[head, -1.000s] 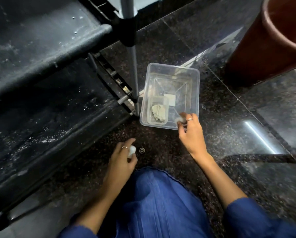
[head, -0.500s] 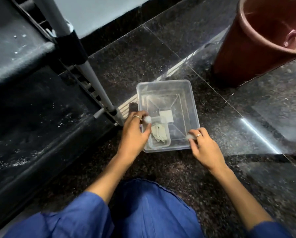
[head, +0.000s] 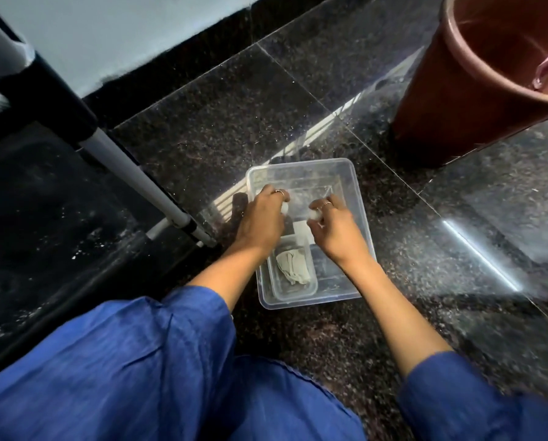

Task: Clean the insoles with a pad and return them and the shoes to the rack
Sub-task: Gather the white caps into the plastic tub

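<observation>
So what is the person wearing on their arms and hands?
Loose bright blue sleeves that stop short of the wrists, leaving the forearms bare. The left hand has a thin ring on one finger, and the right hand wears a thin ring too. No gloves, watch or bracelets show.

A clear rectangular plastic tub (head: pixel 355 198) is sitting on the dark speckled stone floor (head: pixel 221 128), right of the black metal-poled shoe rack (head: pixel 43 198); a smaller clear tray (head: pixel 311 289) is lying inside its near-left corner, and a reddish-brown plastic bucket (head: pixel 451 100) is standing behind, rightward.

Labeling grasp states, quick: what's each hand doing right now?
Left hand: pinches a small white pad over the clear bin.
Right hand: pinches another small white pad over the same bin.
</observation>
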Demonstrator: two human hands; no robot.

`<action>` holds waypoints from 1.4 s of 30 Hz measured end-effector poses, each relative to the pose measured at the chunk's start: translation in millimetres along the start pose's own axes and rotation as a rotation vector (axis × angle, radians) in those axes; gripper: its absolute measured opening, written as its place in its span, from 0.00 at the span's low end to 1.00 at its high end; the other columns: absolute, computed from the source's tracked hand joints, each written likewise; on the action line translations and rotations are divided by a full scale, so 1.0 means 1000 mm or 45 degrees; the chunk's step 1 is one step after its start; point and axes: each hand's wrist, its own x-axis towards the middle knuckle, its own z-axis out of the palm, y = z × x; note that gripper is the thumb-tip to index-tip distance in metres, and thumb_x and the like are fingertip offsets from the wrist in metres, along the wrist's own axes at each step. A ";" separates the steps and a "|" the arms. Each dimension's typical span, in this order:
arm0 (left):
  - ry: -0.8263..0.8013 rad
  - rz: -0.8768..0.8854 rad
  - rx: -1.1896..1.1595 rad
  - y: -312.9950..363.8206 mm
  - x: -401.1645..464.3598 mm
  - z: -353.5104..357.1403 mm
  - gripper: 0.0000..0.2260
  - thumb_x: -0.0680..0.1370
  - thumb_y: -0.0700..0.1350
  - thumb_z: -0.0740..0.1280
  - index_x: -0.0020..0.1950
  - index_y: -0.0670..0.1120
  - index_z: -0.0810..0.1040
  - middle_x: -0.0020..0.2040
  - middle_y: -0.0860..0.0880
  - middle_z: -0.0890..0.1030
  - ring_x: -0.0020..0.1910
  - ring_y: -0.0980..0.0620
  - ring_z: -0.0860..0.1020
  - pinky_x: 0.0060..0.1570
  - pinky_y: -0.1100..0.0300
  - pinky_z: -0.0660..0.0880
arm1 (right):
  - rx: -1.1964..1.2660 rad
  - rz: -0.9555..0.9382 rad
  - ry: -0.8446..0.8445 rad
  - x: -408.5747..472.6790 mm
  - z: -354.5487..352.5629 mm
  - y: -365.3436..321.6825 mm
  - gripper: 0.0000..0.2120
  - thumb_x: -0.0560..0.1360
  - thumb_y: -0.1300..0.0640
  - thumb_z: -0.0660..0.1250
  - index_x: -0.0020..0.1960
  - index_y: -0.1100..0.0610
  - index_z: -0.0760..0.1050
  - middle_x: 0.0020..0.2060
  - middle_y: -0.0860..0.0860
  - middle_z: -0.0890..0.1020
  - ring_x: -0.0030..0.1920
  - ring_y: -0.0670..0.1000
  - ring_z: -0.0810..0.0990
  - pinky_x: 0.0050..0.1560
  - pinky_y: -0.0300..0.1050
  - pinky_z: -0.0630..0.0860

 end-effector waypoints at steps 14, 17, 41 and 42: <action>-0.165 -0.098 0.147 -0.007 0.007 -0.010 0.06 0.74 0.33 0.60 0.48 0.40 0.75 0.51 0.41 0.77 0.48 0.42 0.77 0.45 0.53 0.73 | 0.109 0.244 0.011 0.011 0.007 0.000 0.15 0.75 0.57 0.66 0.60 0.62 0.72 0.59 0.58 0.73 0.50 0.57 0.79 0.50 0.39 0.71; -0.094 -0.047 0.079 -0.011 -0.001 -0.015 0.10 0.74 0.34 0.65 0.54 0.42 0.77 0.55 0.43 0.77 0.52 0.43 0.77 0.50 0.53 0.74 | 0.181 0.188 0.221 -0.014 -0.011 -0.019 0.13 0.76 0.58 0.65 0.59 0.62 0.74 0.56 0.58 0.75 0.45 0.54 0.79 0.45 0.34 0.69; -0.487 -0.655 0.490 -0.108 -0.207 -0.031 0.30 0.79 0.45 0.63 0.77 0.44 0.53 0.78 0.46 0.50 0.73 0.47 0.62 0.67 0.53 0.66 | -0.371 -0.150 -0.582 -0.137 0.113 -0.129 0.15 0.78 0.66 0.53 0.63 0.65 0.68 0.66 0.59 0.66 0.65 0.61 0.65 0.55 0.56 0.76; -0.509 -0.653 0.526 -0.110 -0.206 -0.029 0.30 0.79 0.44 0.62 0.77 0.44 0.52 0.78 0.46 0.49 0.74 0.47 0.61 0.67 0.53 0.66 | -0.398 -0.175 -0.583 -0.135 0.115 -0.131 0.12 0.78 0.66 0.54 0.59 0.66 0.70 0.63 0.60 0.68 0.62 0.62 0.66 0.51 0.55 0.76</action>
